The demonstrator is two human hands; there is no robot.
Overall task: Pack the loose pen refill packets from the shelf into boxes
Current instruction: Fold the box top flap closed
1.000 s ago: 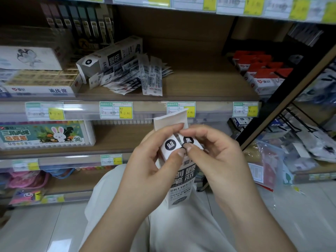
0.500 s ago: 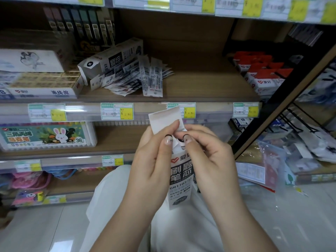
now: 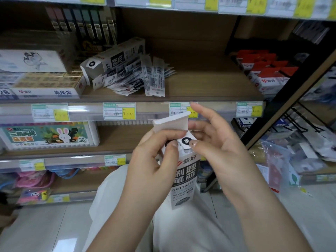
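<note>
I hold a tall white refill box point(image 3: 184, 176) with black print upright over my lap. My left hand point(image 3: 154, 160) grips its top, thumb on one small side flap. My right hand point(image 3: 216, 148) presses the other side flap, marked with a black dot, with its thumb; the fingers are spread loosely. The big lid flap point(image 3: 171, 121) stands up open. On the middle shelf lies a fanned pile of loose refill packets point(image 3: 138, 79), with another refill box point(image 3: 116, 58) lying on its side on top of them.
The wooden shelf point(image 3: 209, 88) has bare board right of the pile, then red and white boxes point(image 3: 263, 73). Eraser boxes point(image 3: 45, 82) sit at the left. A marker set point(image 3: 49, 136) fills the shelf below. A black rack point(image 3: 294, 99) with bags stands at the right.
The right hand has opened out and its fingers lifted away from the box top. The lid flap stands higher and both small side flaps are being pushed in. The view shifted slightly.
</note>
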